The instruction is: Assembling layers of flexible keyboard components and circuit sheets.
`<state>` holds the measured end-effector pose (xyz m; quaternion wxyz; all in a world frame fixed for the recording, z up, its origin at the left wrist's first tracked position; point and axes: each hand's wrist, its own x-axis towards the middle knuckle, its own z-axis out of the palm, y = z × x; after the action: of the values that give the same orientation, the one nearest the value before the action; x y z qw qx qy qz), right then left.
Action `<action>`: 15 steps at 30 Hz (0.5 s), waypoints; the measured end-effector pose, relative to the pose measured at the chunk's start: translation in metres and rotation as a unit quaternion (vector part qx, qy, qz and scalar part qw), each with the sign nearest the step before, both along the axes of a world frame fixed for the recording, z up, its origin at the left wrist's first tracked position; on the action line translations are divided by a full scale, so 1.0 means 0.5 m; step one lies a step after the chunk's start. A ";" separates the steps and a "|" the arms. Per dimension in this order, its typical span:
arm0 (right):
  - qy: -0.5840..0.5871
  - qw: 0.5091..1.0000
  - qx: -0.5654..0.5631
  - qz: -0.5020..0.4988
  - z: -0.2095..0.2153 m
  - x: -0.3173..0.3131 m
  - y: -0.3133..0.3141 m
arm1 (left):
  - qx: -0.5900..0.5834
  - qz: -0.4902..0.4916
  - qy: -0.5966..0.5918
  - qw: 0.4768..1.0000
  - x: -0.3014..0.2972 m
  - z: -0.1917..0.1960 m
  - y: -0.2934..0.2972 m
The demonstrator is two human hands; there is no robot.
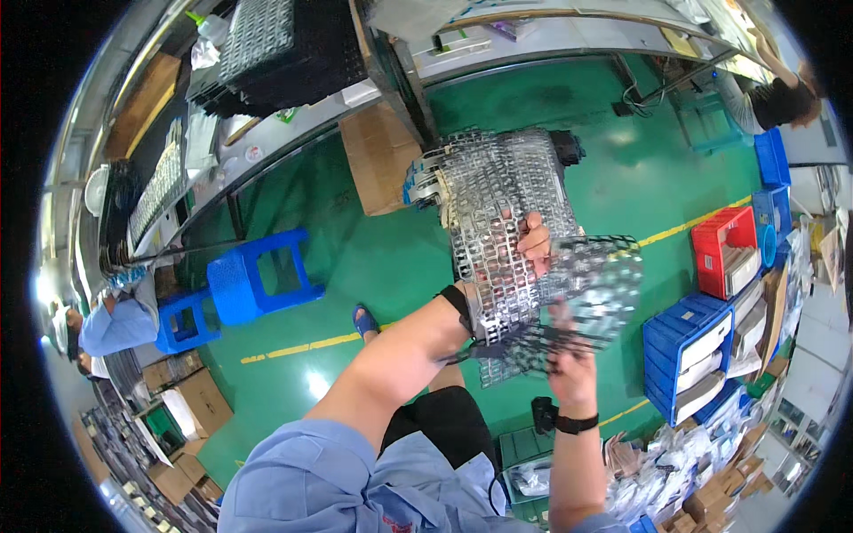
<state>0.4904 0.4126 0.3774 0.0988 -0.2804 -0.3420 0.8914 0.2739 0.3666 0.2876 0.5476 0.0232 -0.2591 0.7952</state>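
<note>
In front of me is a thick pile of silvery-grey perforated sheets (506,169) with rows of small rectangular openings. My left forearm passes beneath the near part of the pile, and the curled fingers of my left hand (534,240) show on its right side, gripping the sheets. Most of that palm is hidden behind the lattice. Lower right, my right hand (573,377) pinches the near edge of a dark perforated sheet (613,280), which is bent and smeared by motion. This sheet overlaps the pile's right side.
Blue stools (253,277) stand left on the green floor. A cardboard box (378,155) leans by the bench leg. On the right are a red crate (715,249) and blue crates (666,351). Plastic-wrapped packs (662,471) lie lower right. Other people sit at far left and upper right.
</note>
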 end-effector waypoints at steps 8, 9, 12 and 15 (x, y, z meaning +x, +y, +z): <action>-0.186 0.965 0.166 0.087 -0.062 -0.076 -0.025 | -0.396 0.082 0.200 0.892 -0.080 -0.050 -0.080; -0.186 0.963 0.174 0.090 -0.080 -0.068 -0.002 | -0.557 0.063 0.116 0.820 -0.078 -0.049 -0.086; -0.226 0.940 0.230 0.113 -0.137 -0.090 0.025 | -0.585 0.056 0.080 0.805 -0.120 -0.068 -0.148; -0.265 0.931 0.217 0.128 -0.228 -0.090 0.024 | -0.669 0.036 0.093 0.736 -0.096 -0.144 -0.173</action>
<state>0.4453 0.4248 0.2636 -0.0516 -0.4321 -0.5735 0.6941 0.2257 0.2804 0.2157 0.4145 -0.2659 0.3931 0.7765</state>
